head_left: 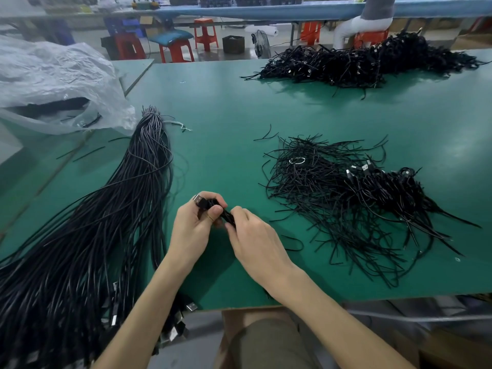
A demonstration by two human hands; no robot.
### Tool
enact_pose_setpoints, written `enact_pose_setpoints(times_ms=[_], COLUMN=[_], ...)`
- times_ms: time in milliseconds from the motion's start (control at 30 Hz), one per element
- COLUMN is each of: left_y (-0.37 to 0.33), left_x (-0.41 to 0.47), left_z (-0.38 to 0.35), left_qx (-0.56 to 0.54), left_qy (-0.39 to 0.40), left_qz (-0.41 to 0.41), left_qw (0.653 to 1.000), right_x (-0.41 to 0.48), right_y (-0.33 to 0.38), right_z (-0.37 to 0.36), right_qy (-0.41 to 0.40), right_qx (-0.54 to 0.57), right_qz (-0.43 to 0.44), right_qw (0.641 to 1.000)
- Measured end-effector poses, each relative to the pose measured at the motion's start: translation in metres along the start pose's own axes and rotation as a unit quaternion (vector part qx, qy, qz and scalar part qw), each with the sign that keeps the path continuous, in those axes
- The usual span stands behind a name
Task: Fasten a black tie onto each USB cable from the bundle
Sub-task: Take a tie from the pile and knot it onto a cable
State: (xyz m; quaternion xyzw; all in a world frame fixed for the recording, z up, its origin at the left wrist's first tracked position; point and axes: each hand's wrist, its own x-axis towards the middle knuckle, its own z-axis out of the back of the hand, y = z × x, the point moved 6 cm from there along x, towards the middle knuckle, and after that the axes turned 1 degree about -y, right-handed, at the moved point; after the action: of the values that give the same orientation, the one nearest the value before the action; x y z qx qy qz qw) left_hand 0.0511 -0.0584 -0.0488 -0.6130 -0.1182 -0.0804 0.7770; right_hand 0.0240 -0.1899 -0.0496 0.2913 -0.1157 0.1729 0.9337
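My left hand point(193, 227) grips a coiled black USB cable point(204, 203) above the green table point(218, 107); its silver plug sticks out past my fingers. My right hand point(253, 241) pinches the cable's other end right beside the left, fingers curled round the coil. Whether a tie is on it is hidden by my fingers. A long bundle of black USB cables point(106, 222) lies to the left, plugs hanging over the front edge. A loose heap of black ties point(314, 182) lies to the right, with a few tied cables point(386, 187) on its right side.
A big pile of black cables point(359, 62) sits at the far right of the table. A crumpled clear plastic bag point(53, 83) lies at the far left. Red stools point(177, 50) and another workbench stand beyond the table. Stray ties lie scattered near the bundle.
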Motion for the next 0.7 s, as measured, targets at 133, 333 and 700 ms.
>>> enact_pose_setpoints(times_ms=[133, 333, 700], left_y=[0.002, 0.004, 0.006], left_x=[0.002, 0.006, 0.006], left_z=[0.002, 0.008, 0.009], left_qx=[0.008, 0.006, -0.003], left_qy=[-0.014, -0.050, -0.065], left_qz=[0.007, 0.034, 0.064], left_qw=[1.000, 0.998, 0.996], right_x=[-0.001, 0.002, 0.007], right_y=[0.001, -0.006, -0.092], right_z=[0.001, 0.018, 0.079], right_qy=[0.009, -0.015, -0.078], right_qx=[-0.009, 0.088, -0.154], right_qz=[0.004, -0.037, -0.188], right_qw=[1.000, 0.995, 0.967])
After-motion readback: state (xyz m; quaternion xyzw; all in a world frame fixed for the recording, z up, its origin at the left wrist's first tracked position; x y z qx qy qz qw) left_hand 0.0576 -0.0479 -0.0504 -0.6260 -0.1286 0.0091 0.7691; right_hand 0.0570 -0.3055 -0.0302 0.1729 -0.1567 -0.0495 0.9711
